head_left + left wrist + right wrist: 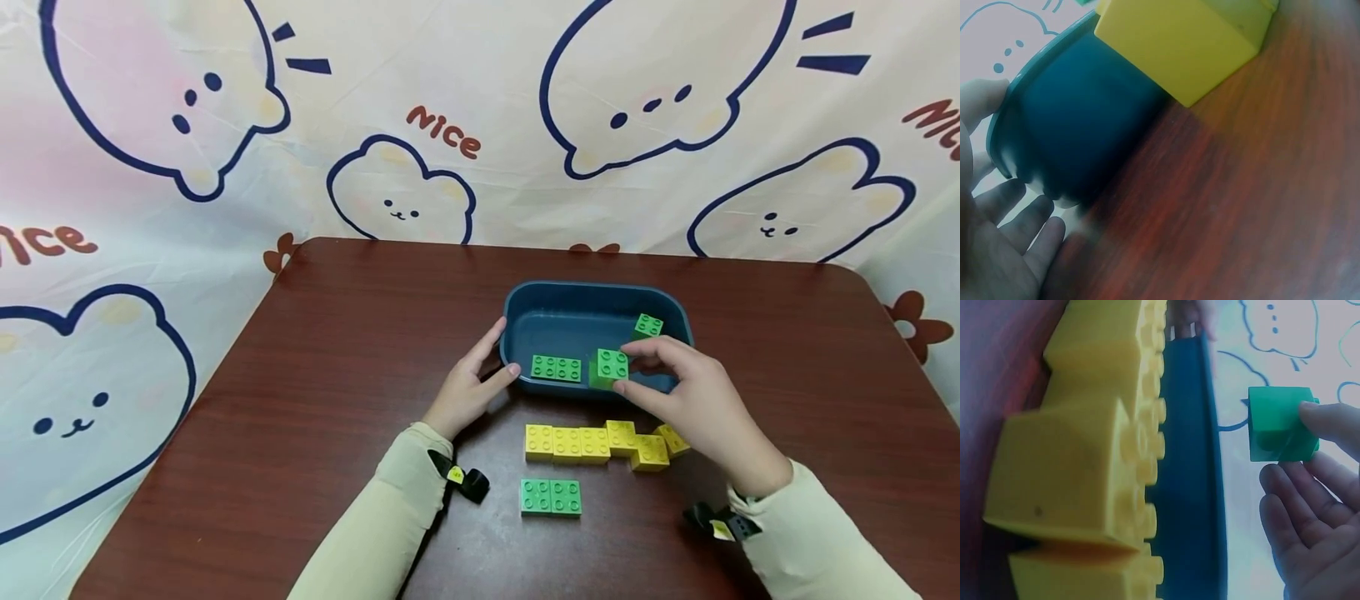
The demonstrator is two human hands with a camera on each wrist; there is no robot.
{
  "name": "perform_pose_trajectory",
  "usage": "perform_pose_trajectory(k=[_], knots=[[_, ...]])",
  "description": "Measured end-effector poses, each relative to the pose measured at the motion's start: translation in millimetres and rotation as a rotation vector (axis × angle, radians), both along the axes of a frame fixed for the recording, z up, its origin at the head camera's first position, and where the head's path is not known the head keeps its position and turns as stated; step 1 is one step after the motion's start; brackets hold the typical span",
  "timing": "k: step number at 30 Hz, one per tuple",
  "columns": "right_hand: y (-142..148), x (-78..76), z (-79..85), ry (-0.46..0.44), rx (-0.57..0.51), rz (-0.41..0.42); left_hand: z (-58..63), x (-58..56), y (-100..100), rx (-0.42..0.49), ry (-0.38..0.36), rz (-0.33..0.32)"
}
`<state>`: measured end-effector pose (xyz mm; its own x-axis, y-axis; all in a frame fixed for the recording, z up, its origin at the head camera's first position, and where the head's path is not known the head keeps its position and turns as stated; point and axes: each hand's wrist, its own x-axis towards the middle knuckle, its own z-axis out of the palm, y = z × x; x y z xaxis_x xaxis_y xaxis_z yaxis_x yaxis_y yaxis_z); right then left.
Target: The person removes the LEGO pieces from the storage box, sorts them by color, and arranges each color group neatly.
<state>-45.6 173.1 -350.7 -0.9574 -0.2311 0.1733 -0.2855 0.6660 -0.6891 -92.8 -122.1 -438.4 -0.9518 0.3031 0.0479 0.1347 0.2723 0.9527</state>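
My left hand (463, 390) holds the left end of a dark blue tray (585, 292), thumb and fingers spread around its corner. In the left wrist view the fingers lie against the tray's outer wall (1079, 112). Between thumb and fingers, my right hand (693, 396) pinches a green toy building brick (612, 364) over the tray's front part; the right wrist view shows this brick (1280, 424) from the side. Inside the tray, green bricks (556, 368) lie at the front left, and another green brick (648, 325) sits at the right.
In front of the tray, several yellow bricks (566, 445) form an uneven row on the brown table (360, 350). Nearer the person, green bricks (551, 497) lie side by side. A printed cloth (510, 200) hangs behind the table.
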Motion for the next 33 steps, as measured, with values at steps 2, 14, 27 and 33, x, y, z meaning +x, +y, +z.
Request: perform_pose_trajectory(k=[2, 14, 27, 33], knots=[[1, 7.2, 0.0, 0.018, -0.008, -0.001, -0.3, -0.4, 1, -0.002, -0.012, -0.001], [8, 30.7, 12.6, 0.136, -0.042, 0.021, 33.0, 12.5, 5, -0.010, -0.042, -0.017], [10, 37.1, 15.2, 0.134, -0.090, 0.084, 33.3, 12.5, 7, 0.019, -0.050, -0.016], [9, 36.1, 14.7, 0.106, -0.134, 0.150, 35.3, 12.9, 7, 0.018, -0.043, -0.014]])
